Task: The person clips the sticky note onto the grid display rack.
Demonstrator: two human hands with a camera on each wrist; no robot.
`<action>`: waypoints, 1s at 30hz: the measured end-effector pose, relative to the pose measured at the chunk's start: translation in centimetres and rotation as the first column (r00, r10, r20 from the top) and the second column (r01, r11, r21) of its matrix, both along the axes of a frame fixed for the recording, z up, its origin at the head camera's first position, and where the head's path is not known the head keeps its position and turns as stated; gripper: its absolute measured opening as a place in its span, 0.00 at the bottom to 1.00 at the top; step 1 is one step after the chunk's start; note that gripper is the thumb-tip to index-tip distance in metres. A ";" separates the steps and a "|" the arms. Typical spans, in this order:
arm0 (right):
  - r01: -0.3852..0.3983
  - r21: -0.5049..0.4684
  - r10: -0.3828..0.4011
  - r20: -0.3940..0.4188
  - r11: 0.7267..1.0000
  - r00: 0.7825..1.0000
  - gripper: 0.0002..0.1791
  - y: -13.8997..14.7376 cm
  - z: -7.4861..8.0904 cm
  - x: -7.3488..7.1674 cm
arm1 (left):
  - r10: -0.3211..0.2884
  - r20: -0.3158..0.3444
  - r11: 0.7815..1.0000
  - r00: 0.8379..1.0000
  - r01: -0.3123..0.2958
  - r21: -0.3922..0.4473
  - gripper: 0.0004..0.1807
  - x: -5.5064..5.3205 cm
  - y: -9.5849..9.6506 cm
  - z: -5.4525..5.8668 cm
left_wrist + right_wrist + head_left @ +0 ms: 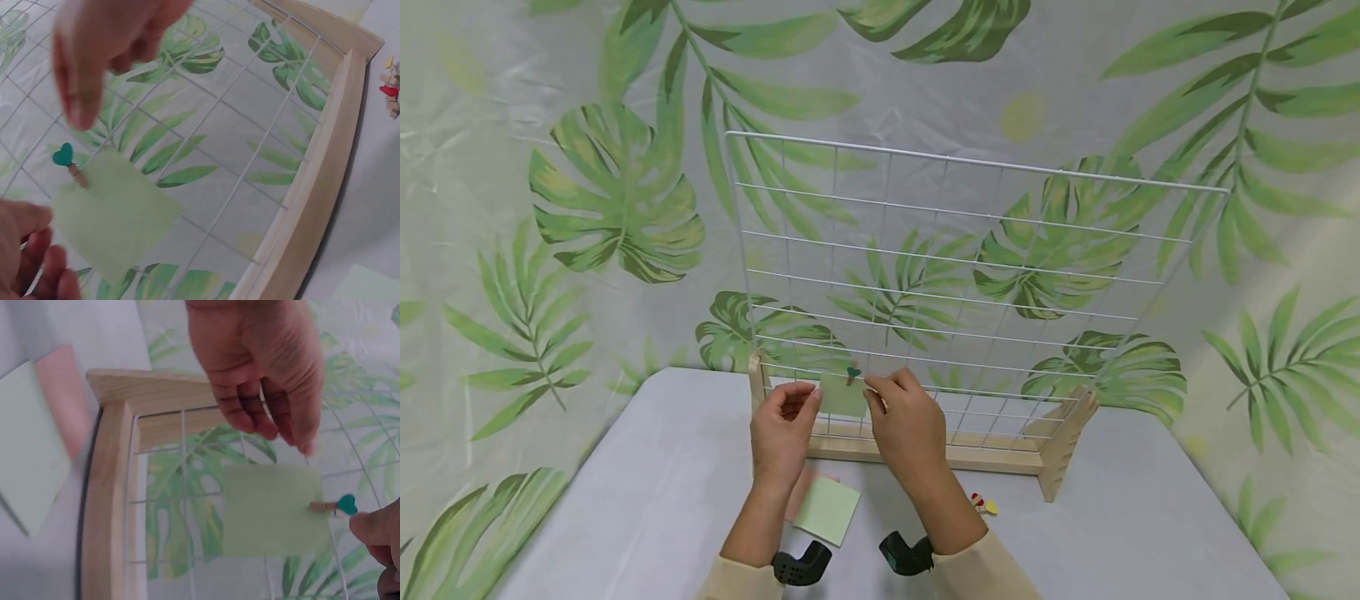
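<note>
A pale green sticky note (843, 395) hangs on the white wire grid (215, 225), held near its upper edge by a mini wooden clothespin (324, 506) with a teal heart. My left hand (784, 433) is just off the note's left edge, its fingers loosely bent and holding nothing. On the other side, my right hand (912, 425) hovers beside the clothespin. The left wrist view shows a small gap between the right fingertips and the teal heart. Both hands look empty, with fingers loosely bent.
A wooden stand (925, 454) carries the grid upright on the white table (647, 483). Before it lie a green sticky-note pad (827, 510) and a pink pad (62, 394) partly beneath. Several small clothespins (982, 505) with coloured tops lie right of my right forearm.
</note>
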State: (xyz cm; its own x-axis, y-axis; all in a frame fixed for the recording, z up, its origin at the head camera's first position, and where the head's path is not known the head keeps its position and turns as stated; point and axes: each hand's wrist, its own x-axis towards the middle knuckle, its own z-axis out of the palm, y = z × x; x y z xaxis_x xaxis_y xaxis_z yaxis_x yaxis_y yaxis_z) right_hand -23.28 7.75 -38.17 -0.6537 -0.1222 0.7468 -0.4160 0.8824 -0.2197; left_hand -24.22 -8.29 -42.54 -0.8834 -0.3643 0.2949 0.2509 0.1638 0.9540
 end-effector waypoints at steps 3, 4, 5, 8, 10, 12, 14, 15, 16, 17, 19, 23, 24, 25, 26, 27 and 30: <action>0.023 -0.011 -0.022 0.060 1.000 0.998 0.07 1.1 -1.0 0.8 | -0.075 0.038 0.991 0.996 0.078 -0.109 0.07 0.2 -0.3 0.2; 0.033 -0.015 -0.031 0.081 0.999 0.996 0.06 1.4 -1.4 1.1 | -0.105 0.058 0.982 0.993 0.113 -0.154 0.07 0.3 -0.4 0.3; 0.041 -0.018 -0.039 0.105 0.999 0.994 0.06 1.8 -1.8 1.4 | -0.136 0.081 0.968 0.987 0.150 -0.199 0.07 0.4 -0.6 0.4; 0.070 -0.012 -0.066 0.178 0.998 0.982 0.06 2.9 -3.1 2.2 | -0.228 0.177 0.903 0.957 0.276 -0.328 0.08 0.7 -1.0 0.5; 0.079 0.005 -0.078 0.228 0.997 0.970 0.06 3.7 -3.9 2.7 | -0.268 0.257 0.841 0.928 0.355 -0.407 0.08 0.9 -1.1 0.5; 0.083 0.025 -0.087 0.295 0.996 0.952 0.05 4.6 -4.7 3.1 | -0.289 0.340 0.774 0.895 0.427 -0.467 0.06 1.1 -1.3 0.2; 0.075 0.043 -0.085 0.368 0.996 0.926 0.05 5.5 -5.1 3.6 | -0.282 0.411 0.717 0.867 0.475 -0.510 0.05 1.3 -1.3 -0.1; 0.065 0.050 -0.080 0.405 0.997 0.911 0.05 6.0 -5.2 3.8 | -0.278 0.438 0.694 0.855 0.494 -0.524 0.05 1.4 -1.4 -0.3; 0.060 0.054 -0.078 0.444 0.997 0.893 0.05 6.5 -5.2 3.9 | -0.271 0.459 0.676 0.846 0.507 -0.535 0.06 1.4 -1.4 -0.5; 0.054 0.060 -0.076 0.480 0.997 0.874 0.05 7.1 -5.2 4.1 | -0.263 0.476 0.663 0.839 0.516 -0.542 0.07 1.5 -1.4 -0.6; 0.046 0.065 -0.074 0.550 0.997 0.832 0.06 8.4 -5.2 4.3 | -0.244 0.503 0.639 0.829 0.528 -0.559 0.11 1.6 -1.2 -0.7; 0.037 0.084 -0.084 0.670 0.996 0.737 0.06 11.6 -5.2 4.3 | -0.201 0.539 0.562 0.818 0.547 -0.620 0.19 2.1 -0.2 -0.9; 0.040 0.089 -0.091 0.693 0.995 0.715 0.06 12.4 -5.2 4.3 | -0.185 0.548 0.538 0.816 0.550 -0.638 0.21 2.3 0.2 -1.0; 0.041 0.096 -0.097 0.712 0.995 0.695 0.06 13.1 -5.1 4.4 | -0.168 0.549 0.511 0.819 0.548 -0.662 0.24 2.4 0.7 -1.3; 0.046 0.102 -0.106 0.729 0.994 0.676 0.05 13.8 -5.2 4.3 | -0.149 0.558 0.485 0.817 0.552 -0.678 0.29 2.6 1.2 -1.4; 0.052 0.109 -0.116 0.741 0.993 0.662 0.05 14.4 -5.2 4.3 | -0.133 0.568 0.466 0.812 0.557 -0.687 0.34 2.8 1.7 -1.6; 0.070 0.109 -0.129 0.769 0.992 0.627 0.07 15.7 -5.4 4.1 | -0.099 0.582 0.425 0.807 0.563 -0.709 0.46 3.3 2.8 -2.0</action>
State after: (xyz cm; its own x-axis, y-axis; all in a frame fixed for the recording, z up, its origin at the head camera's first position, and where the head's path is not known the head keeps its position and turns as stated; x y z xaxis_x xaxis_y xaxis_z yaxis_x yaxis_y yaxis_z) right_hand -19.17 23.46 -43.53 -0.9978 -0.0480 -0.0451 -0.0285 0.9317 -0.3622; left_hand -20.91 -5.47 -44.58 -0.9704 0.1984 -0.1380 0.1264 0.9032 0.4102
